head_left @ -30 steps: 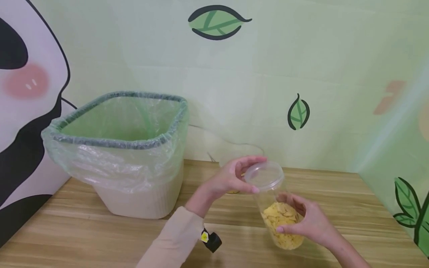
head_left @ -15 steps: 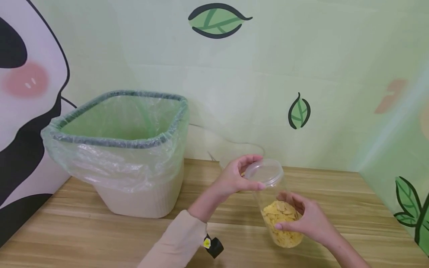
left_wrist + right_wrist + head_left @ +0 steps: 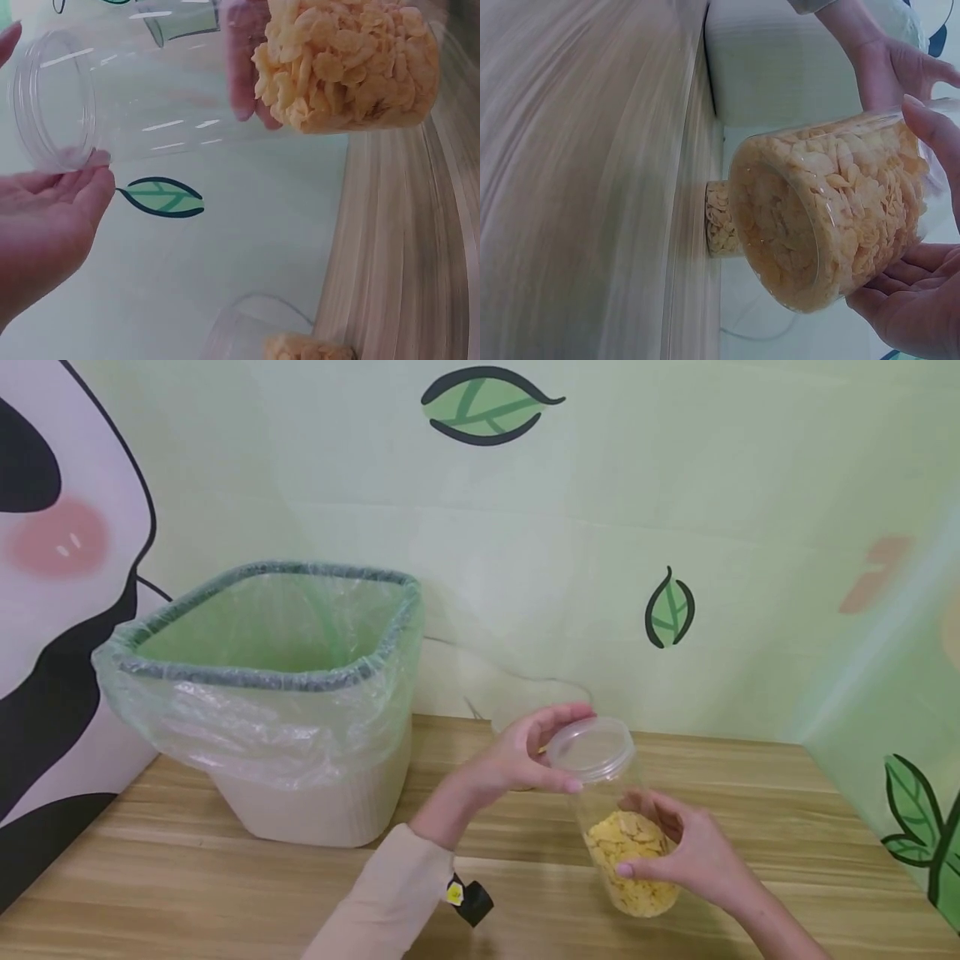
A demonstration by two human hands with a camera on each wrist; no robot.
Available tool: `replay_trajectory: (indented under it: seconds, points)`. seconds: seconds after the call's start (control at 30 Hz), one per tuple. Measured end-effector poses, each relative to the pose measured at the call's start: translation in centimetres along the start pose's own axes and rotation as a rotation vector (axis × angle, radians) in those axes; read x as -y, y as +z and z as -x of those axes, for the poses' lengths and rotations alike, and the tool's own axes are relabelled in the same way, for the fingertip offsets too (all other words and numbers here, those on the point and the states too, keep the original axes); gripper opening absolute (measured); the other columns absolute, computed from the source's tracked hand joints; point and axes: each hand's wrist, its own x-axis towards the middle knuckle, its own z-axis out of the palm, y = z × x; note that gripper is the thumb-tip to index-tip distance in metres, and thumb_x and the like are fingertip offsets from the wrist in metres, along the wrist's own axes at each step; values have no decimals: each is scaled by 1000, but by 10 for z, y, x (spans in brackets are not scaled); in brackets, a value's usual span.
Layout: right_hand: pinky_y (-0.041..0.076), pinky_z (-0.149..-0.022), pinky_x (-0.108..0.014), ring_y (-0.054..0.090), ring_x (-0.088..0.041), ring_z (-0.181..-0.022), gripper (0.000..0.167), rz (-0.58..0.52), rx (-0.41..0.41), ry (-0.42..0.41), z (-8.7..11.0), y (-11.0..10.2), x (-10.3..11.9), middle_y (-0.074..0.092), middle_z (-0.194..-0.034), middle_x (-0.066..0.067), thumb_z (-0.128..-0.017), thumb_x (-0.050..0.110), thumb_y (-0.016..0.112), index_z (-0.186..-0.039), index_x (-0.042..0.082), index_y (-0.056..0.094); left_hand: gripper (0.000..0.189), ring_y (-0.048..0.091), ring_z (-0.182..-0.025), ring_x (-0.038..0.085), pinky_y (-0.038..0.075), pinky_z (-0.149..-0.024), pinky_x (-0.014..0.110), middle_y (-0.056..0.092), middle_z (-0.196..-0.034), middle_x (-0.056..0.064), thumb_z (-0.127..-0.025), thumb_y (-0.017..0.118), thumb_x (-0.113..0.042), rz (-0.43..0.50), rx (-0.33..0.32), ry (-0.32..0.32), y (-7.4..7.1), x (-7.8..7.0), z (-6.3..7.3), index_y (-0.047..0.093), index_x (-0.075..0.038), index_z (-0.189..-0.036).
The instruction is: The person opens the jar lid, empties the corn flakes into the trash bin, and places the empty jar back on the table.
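Observation:
A clear plastic jar (image 3: 596, 806), its lower part full of yellow flakes (image 3: 633, 852) like corn flakes, leans a little in front of me. My right hand (image 3: 697, 856) holds it around the flake-filled part, thumb on the near side. At the top, my left hand (image 3: 525, 760) grips the translucent screw lid (image 3: 592, 750) between thumb and fingers. In the left wrist view the lid (image 3: 52, 101) sits on the jar mouth, fingertips at its edge. The right wrist view shows the jar's round bottom (image 3: 776, 225) raised off the table.
A second clear jar with flakes (image 3: 721, 221) stands farther back, mostly hidden behind my left hand in the head view. To the left is a pale bin (image 3: 307, 810) lined with a green plastic bag (image 3: 270, 735). A printed backdrop (image 3: 510, 568) rises behind the wooden table (image 3: 150, 877).
My left hand shifts slightly on the lid: its thumb slid right along the rim, then came back left. The right hand and the jar stay nearly in place.

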Motion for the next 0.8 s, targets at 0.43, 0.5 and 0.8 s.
replay_trajectory:
  seconds: [0.43, 0.5, 0.8]
  points:
    - [40, -89, -17, 53, -29, -110, 68, 5, 23, -22, 3, 1, 2, 60, -115, -15, -65, 18, 82, -122, -3, 51, 83, 35, -125, 26, 40, -97, 35, 23, -144, 25, -70, 67, 2, 106, 227, 96, -16, 9, -3, 20, 10, -139]
    - [40, -88, -17, 53, -28, -109, 68, 4, 23, -18, 3, 1, 2, 60, -115, -14, -65, 18, 82, -122, -3, 51, 85, 36, -124, 26, 41, -96, 36, 23, -144, 25, -70, 69, 0, 106, 234, 98, -17, 10, -3, 21, 10, -139]
    - [40, -87, -15, 53, -32, -110, 68, 0, 22, -32, 4, -1, 3, 60, -116, -16, -65, 15, 82, -122, -6, 51, 80, 42, -118, 17, 39, -98, 39, 29, -142, 24, -69, 66, 4, 83, 175, 63, -14, 9, -2, 25, 9, -138]
